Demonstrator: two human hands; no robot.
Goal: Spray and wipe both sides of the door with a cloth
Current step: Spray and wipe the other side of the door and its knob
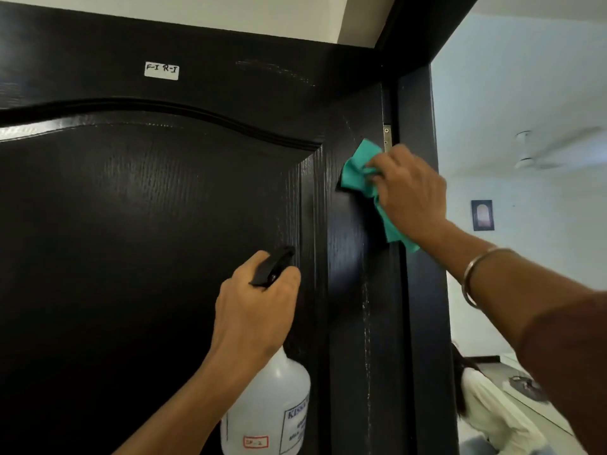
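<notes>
A dark, glossy wooden door with an arched raised panel fills the left and middle of the head view. My right hand presses a teal cloth flat against the door's right stile, just below the upper hinge. My left hand grips the black trigger head of a translucent white spray bottle, held upright close to the panel's right edge, nozzle pointing at the door. Faint streaks and drip marks run down the stile.
A white label is stuck near the door's top. The dark door frame stands right of the hinge. Through the opening lies a bright room with a ceiling fan, a small wall picture and a person in white low down.
</notes>
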